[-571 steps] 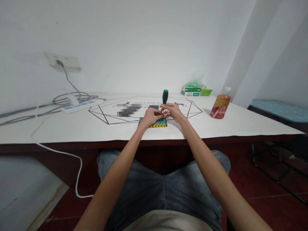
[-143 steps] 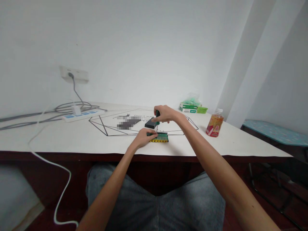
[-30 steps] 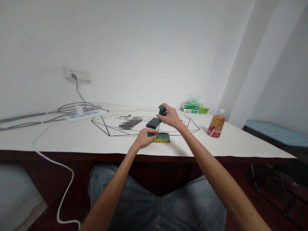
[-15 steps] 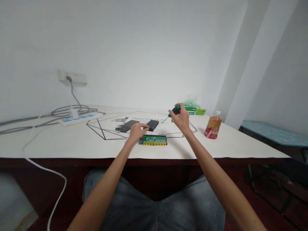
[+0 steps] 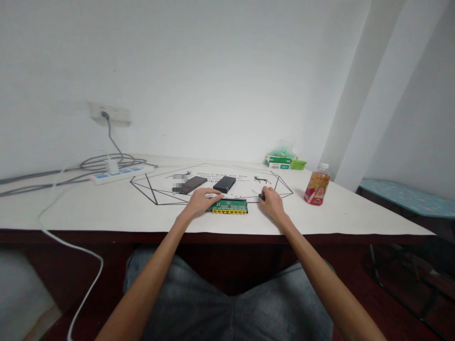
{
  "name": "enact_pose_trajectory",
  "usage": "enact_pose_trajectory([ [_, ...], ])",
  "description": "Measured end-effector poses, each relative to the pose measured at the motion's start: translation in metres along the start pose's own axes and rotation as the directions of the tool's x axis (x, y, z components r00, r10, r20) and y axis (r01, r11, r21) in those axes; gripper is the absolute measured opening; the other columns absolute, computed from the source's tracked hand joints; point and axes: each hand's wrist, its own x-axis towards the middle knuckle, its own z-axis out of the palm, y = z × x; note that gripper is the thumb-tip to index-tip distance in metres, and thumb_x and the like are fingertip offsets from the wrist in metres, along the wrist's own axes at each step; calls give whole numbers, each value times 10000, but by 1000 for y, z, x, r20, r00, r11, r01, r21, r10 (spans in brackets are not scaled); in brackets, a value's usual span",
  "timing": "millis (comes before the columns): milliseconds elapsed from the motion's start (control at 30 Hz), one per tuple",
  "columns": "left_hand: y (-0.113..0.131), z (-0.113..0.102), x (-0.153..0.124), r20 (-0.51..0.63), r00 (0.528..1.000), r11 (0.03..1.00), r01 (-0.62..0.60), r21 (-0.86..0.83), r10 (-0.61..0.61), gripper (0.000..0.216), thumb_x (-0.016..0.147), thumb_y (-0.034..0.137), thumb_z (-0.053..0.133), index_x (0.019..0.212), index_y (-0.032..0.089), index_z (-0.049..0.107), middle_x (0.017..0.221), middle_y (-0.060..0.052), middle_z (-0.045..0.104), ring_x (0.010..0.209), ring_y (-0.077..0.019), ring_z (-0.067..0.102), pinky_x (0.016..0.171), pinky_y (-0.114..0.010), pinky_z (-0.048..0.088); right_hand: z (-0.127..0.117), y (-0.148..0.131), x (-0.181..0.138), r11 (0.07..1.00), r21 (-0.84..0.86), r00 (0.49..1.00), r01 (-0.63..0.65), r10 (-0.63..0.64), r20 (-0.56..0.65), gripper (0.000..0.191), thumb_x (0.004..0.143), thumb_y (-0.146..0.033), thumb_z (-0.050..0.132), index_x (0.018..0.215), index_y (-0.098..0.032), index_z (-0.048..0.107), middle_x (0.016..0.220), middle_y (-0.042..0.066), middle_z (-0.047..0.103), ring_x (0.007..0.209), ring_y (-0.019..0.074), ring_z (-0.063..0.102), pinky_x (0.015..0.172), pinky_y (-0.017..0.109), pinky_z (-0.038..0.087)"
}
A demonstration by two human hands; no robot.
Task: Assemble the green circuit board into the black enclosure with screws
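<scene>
A green circuit board with a row of yellow ports along its front lies near the table's front edge. At its back left corner is my left hand, fingers closed on the board's edge; the exact contact is partly hidden. My right hand, resting low over the table to the right of the board, is closed around a green-and-black screwdriver. Its thin shaft points left and away from me, and most of the handle is hidden by the fingers. Behind the board sits a small black box.
A dark flat phone-like slab lies left of the box. A drink bottle stands at right, with green-and-white boxes behind it. At left are a power strip and cables. Line drawings mark the white table.
My right hand has come down to the table with the screwdriver, which was held up at a slant. My left hand has moved from the black box's near edge to the circuit board's back left corner.
</scene>
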Motion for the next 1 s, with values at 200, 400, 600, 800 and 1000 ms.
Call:
enact_pose_trajectory([
  [200, 2, -14, -28, -4, 1000, 998, -26, 51, 26, 479, 665, 577, 756, 981, 218, 777, 1158, -75, 733, 1069, -258, 665, 999, -363, 475, -6, -5, -7, 999, -25, 1000, -20, 20, 5, 191, 930, -333, 539, 1001, -190, 644, 1006, 102, 640, 902, 217, 571, 653, 285, 319],
  [400, -5, -12, -25, -78, 996, 987, 62, 148, -51, 386, 650, 600, 749, 778, 238, 789, 1018, -64, 759, 947, -262, 684, 908, -357, 508, -10, -15, -20, 990, 61, 956, 125, -104, -273, 354, 957, -496, 505, 945, -184, 670, 986, 105, 654, 952, 219, 572, 669, 275, 345],
  [600, -6, -12, -26, -17, 996, 981, 88, 173, -86, 424, 565, 632, 783, 757, 253, 798, 1053, -68, 744, 904, -269, 686, 810, -330, 530, -12, -32, -31, 963, 108, 957, 247, -225, -182, 435, 875, -611, 576, 825, -191, 681, 835, 58, 639, 827, 186, 583, 648, 257, 341],
  [800, 0, -15, -28, 14, 995, 977, 97, 190, -102, 453, 596, 632, 768, 829, 246, 801, 1107, -77, 731, 965, -284, 682, 864, -351, 518, -8, -15, -22, 982, 23, 944, -188, 187, -273, 390, 906, -504, 544, 1031, -160, 678, 1049, 164, 636, 1023, 286, 546, 717, 317, 379],
  [1000, 5, -15, -29, -2, 995, 983, 102, 155, -103, 418, 675, 639, 715, 787, 245, 799, 1034, -70, 752, 975, -282, 683, 894, -354, 502, -3, 1, -14, 964, -19, 964, -266, 266, 19, 349, 952, -412, 465, 941, -134, 675, 981, 201, 669, 943, 308, 621, 734, 364, 398],
])
